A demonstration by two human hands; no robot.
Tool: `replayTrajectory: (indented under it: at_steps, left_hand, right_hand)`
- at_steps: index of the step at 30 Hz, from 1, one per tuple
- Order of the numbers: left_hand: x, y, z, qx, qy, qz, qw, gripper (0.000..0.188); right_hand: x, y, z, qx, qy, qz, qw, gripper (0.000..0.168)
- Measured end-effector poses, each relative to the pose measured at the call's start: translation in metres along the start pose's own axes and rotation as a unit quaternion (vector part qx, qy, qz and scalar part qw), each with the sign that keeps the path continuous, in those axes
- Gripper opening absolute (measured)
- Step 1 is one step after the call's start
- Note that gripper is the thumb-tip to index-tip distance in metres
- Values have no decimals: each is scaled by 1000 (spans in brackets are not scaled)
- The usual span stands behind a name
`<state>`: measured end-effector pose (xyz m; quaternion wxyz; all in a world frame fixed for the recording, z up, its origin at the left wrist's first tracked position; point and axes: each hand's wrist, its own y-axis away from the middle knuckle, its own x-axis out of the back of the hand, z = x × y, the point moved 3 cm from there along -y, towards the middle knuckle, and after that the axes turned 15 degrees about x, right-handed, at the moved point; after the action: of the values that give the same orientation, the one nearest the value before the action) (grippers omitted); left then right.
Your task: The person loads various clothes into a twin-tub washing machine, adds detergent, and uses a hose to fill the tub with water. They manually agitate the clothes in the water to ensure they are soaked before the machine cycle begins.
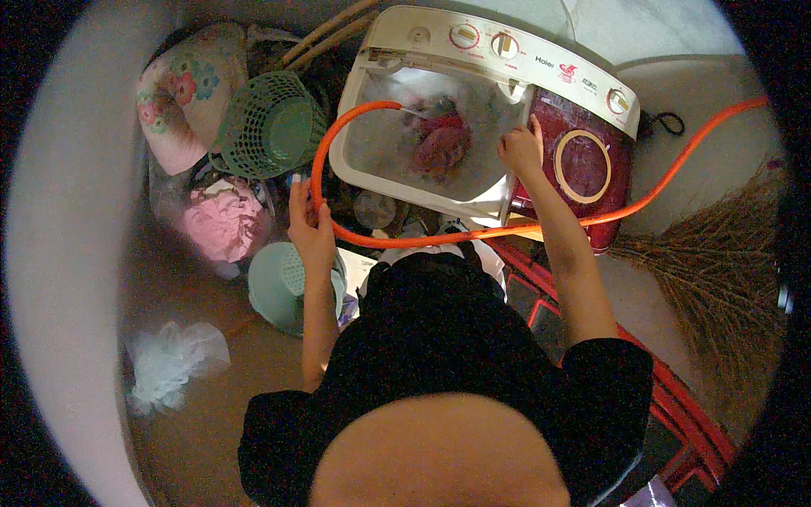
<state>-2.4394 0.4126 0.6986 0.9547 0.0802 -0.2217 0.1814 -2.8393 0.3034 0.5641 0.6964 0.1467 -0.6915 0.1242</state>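
My left hand [309, 218] holds a bend of an orange hose [393, 241] between thumb and fingers. From the hose's end a thin stream of water runs into the open wash tub [380, 146] of a Haier twin-tub washing machine [437, 28]. Dark red clothes [443, 142] lie in the tub. My right hand [523, 149] rests at the tub's right rim, beside the dark red spin-side lid [583, 166]; whether its fingers grip the edge is not clear. The hose passes around the front of the machine, by my right forearm, and off to the right.
Left of the machine stand a green perforated basket [269, 123] and a flowered cloth item [184, 89]. Pink cloth [225, 218], a pale green basin [279, 279] and a plastic bag [177, 364] lie nearer. A twig broom [703, 253] and red metal framing [671, 393] are at right.
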Motion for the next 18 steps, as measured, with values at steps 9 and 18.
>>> replayTrajectory:
  at_steps: [9,18]
  left_hand:
    - [-1,-4,3,3,-10,-2,1000,60]
    - [-1,-7,3,3,-15,-5,1000,58]
  right_hand:
    - [0,0,0,-3,5,-19,1000,26]
    - [3,1,-2,-3,6,28,1000,21]
